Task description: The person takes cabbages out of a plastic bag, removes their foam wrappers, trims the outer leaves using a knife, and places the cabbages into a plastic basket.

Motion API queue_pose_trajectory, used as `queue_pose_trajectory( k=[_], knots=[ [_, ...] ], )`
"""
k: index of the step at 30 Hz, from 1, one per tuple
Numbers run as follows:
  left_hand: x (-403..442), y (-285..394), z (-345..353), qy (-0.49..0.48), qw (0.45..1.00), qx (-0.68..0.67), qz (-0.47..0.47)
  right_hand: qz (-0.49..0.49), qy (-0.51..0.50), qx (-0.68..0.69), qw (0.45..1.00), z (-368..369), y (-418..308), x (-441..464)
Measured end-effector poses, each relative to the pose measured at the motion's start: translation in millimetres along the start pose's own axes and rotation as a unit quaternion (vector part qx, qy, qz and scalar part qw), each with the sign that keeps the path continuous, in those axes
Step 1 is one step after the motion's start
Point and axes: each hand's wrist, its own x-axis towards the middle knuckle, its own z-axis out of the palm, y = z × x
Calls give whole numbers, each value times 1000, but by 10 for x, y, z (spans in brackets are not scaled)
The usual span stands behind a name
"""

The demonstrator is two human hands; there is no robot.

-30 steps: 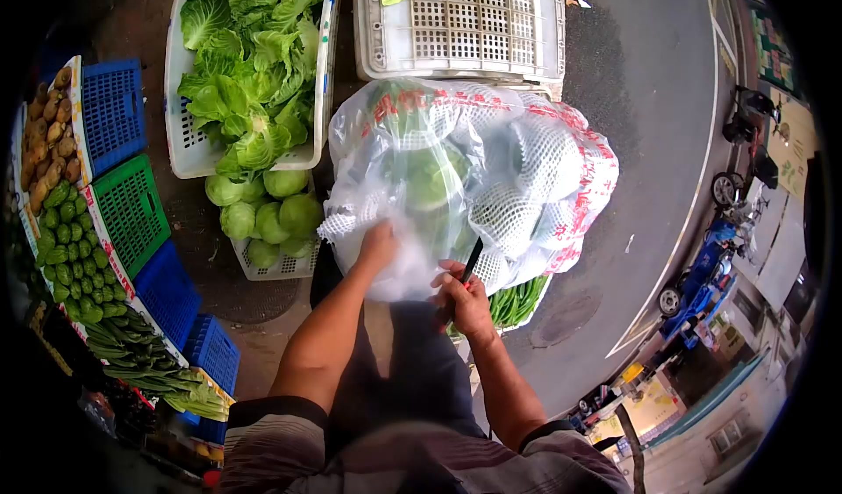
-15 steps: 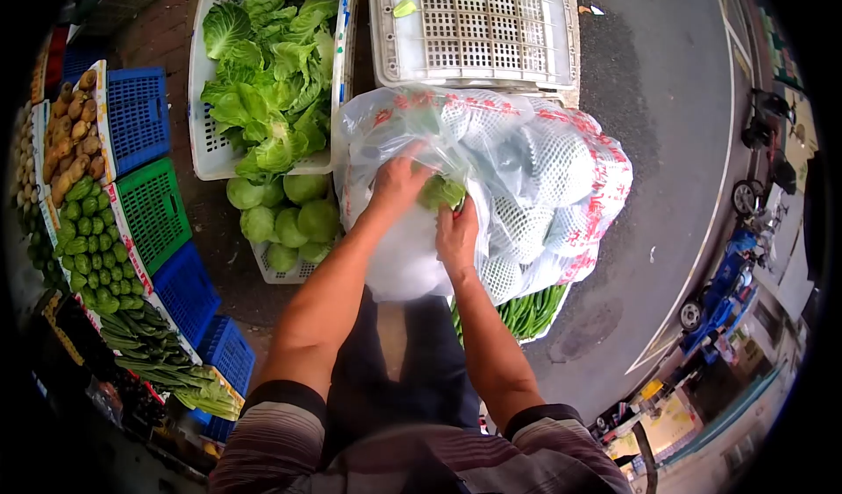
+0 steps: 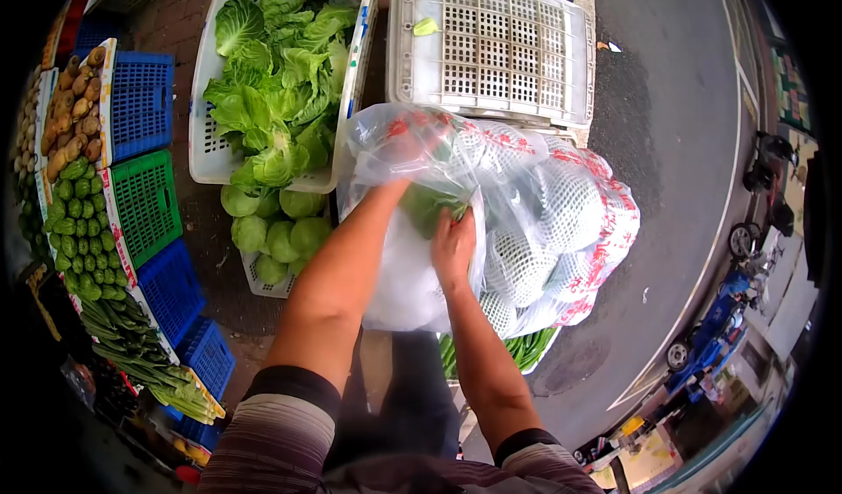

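Note:
A clear plastic bag [image 3: 605, 231] with red print holds several round items wrapped in white foam net [image 3: 570, 204]. Inside the bag's left part is my left hand [image 3: 412, 143], blurred behind the plastic, its fingers unclear. My right hand [image 3: 453, 244] is closed at the bag's opening, beside a green leafy vegetable [image 3: 423, 209]; what its fingers hold is mostly hidden. White sheeting [image 3: 399, 270] shows between my forearms.
A white crate [image 3: 209, 156] of leafy greens stands at the upper left, above a crate of round cabbages [image 3: 281, 241]. An upturned white crate [image 3: 500, 46] lies beyond the bag. Green beans [image 3: 526, 349] show below it. Vegetable boxes line the left; a road runs right.
My left hand has moved up and deeper under the plastic. My right hand has gone up to the bag's opening, and the dark blade seen earlier beside it is out of sight.

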Motion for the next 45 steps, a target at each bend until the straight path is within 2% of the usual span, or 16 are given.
queue_pose_trajectory(
  k=[4, 7, 11, 13, 17, 24, 28, 30, 33, 34, 35, 37, 39, 41, 43, 45],
  knots=[
    [372, -171, 341, -118, 948, -284, -79, 79, 54, -16, 995, 294, -149, 269],
    [282, -260, 521, -85, 977, -192, -43, 156, 83, 49, 983, 371, -261, 470],
    [96, -199, 468, -17, 986, -150, -77, 307, 38, 337, 889, 358, -563, 686],
    [40, -166, 461, 12, 986, -134, -96, 305, 88, 273, 908, 520, -244, 738],
    [-90, 19, 395, 80, 981, -99, -148, 357, 111, 377, 847, 529, 81, 807],
    [-319, 215, 182, 139, 963, -140, -184, 224, 30, 410, 884, 135, -145, 519],
    [-510, 277, 51, 153, 953, -174, -197, 208, 27, 277, 938, -150, -558, 212],
    [-690, 348, -21, 166, 946, -185, -208, 85, -24, 41, 995, -314, -687, -45],
    [-1089, 460, -176, 173, 928, -232, -234, -10, -45, 35, 998, -454, -551, -349],
    [-1166, 380, -144, 51, 918, -329, -216, 94, -43, 128, 986, -480, -925, -425],
    [-1280, 341, -197, 62, 893, -399, -200, 196, -40, 216, 956, -533, -1368, -537],
    [-1568, 316, -292, 75, 825, -536, -160, 243, -62, 250, 935, -690, -1688, -717],
    [-1891, 258, -39, -70, 757, -598, -252, 252, -151, 237, 926, -957, -1408, -902],
    [-2353, 324, -570, -148, 569, -765, -261, 239, -225, 216, 920, -1167, -1530, -1078],
    [-2615, 259, -139, -228, 494, -817, -191, 283, -298, 189, 892, -1454, -1573, -1271],
    [-2783, 371, -407, -164, 589, -781, -125, 324, -333, 199, 863, -1701, -1653, -1396]
  ],
)
